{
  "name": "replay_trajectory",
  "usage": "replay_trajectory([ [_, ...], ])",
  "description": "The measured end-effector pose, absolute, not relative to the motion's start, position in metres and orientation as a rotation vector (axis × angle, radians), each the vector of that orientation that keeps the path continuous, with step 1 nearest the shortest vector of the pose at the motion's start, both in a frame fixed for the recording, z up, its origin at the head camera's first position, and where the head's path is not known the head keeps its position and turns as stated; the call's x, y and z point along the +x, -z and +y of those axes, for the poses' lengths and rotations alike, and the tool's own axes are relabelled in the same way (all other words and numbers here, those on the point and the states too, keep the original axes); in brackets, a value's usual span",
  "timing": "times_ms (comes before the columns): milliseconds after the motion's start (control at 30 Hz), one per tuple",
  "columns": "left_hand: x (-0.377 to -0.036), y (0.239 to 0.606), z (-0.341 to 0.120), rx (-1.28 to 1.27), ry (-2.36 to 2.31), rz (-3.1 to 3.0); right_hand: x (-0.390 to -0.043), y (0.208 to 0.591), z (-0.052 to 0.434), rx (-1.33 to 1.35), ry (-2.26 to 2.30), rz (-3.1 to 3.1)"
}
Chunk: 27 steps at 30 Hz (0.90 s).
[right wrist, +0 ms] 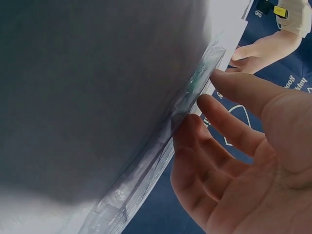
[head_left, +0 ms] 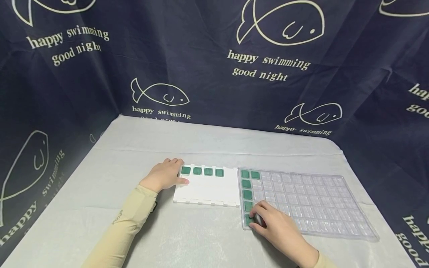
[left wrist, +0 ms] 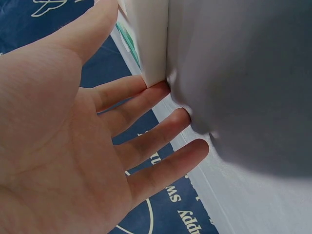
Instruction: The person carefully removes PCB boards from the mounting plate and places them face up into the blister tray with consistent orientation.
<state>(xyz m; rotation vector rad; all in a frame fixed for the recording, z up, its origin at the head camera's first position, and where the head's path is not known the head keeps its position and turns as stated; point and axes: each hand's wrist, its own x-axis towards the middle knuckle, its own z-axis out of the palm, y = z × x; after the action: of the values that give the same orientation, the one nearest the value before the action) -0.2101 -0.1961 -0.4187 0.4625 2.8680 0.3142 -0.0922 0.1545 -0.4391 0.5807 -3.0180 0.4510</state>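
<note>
My left hand [head_left: 165,174] lies at the left edge of a white tray [head_left: 207,191], thumb over its top surface. Its other fingers stretch out straight, with two fingertips touching the tray's corner in the left wrist view. Several green square chips [head_left: 208,171] sit in a row along the tray's far side. My right hand [head_left: 276,225] is over the near left corner of a clear plastic tray [head_left: 315,204]. Its thumb and fingertips are slightly apart at a green chip [head_left: 248,219] in the corner cell. Shadow darkens the gap between finger and thumb.
More green chips [head_left: 247,194] fill the clear tray's left column, with one beside them at the top of the second column [head_left: 255,175]. The two trays lie side by side on a white cloth [head_left: 134,141]. A dark blue printed curtain [head_left: 207,56] surrounds the table.
</note>
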Motion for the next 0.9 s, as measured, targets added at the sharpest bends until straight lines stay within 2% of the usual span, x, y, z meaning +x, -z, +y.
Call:
replay_trajectory([
  [467,-0.209,0.4198,-0.1974,0.462,-0.31,2.868,-0.0924,0.4383,0.1522,0.617,-0.416,-3.022],
  [900,-0.2123,0.4198,-0.1985,0.487,-0.292,2.874,-0.1006,0.4345,0.1551,0.795,-0.368,-2.949],
])
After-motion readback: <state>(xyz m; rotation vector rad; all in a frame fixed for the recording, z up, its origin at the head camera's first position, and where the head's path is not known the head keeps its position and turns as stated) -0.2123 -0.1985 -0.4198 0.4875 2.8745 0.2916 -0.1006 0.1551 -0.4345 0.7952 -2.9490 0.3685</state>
